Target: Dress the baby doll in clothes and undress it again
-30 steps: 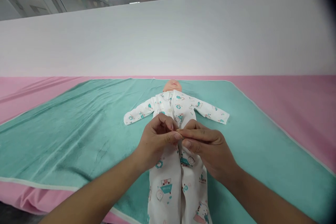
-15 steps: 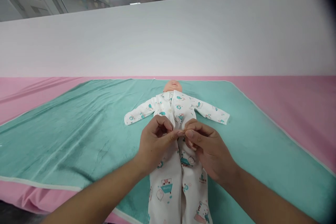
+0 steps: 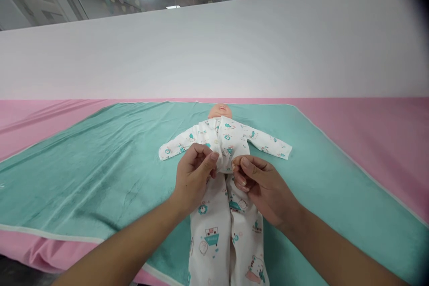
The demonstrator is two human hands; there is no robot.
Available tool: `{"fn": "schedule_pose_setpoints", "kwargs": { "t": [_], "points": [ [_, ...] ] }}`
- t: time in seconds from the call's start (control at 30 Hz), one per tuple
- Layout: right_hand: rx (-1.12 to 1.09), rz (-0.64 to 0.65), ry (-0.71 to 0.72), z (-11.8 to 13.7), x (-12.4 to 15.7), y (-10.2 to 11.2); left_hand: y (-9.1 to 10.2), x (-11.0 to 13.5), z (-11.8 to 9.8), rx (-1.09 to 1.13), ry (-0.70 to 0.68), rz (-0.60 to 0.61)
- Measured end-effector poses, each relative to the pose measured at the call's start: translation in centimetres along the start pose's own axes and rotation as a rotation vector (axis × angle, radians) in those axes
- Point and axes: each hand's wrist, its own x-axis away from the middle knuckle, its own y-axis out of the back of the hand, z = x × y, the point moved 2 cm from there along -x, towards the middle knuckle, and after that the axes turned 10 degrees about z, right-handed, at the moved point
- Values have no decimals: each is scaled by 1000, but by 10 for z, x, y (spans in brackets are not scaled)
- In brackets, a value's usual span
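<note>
A baby doll point(image 3: 220, 110) lies on its back on a teal towel point(image 3: 100, 170), dressed in a white romper point(image 3: 221, 214) printed with teal and pink cartoons. Both of its sleeves are spread out to the sides. My left hand point(image 3: 194, 176) pinches the left edge of the romper's front opening at the doll's belly. My right hand point(image 3: 259, 187) pinches the right edge of the same opening, a few centimetres from the left hand. Both hands have their fingers curled on the fabric. The romper's front looks closed above the hands.
The towel lies on a pink sheet point(image 3: 375, 138) that covers the whole surface. A white padded wall point(image 3: 214, 49) stands behind it. The sheet's near edge point(image 3: 36, 254) drops off at the bottom left.
Both hands have moved a little up the doll's body, from the lower belly toward the chest. They were touching at the fingertips and now sit slightly apart, each holding its own edge.
</note>
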Motion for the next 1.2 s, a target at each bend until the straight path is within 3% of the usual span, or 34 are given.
{"fn": "schedule_pose_setpoints", "kwargs": {
  "t": [0.3, 0.7, 0.97, 1.2],
  "points": [
    [5, -66, -33, 0, -1, -2, 0, 0, 1, 45, 0, 18],
    [73, -17, -63, -1, -1, -1, -1, 0, 1, 57, 2, 12],
    [132, 274, -51, -5, 1, -4, -2, -1, -1, 34, -9, 11],
    [206, 510, -167, -6, 7, -12, -2, -2, -2, 28, -2, 23]
  ]
}}
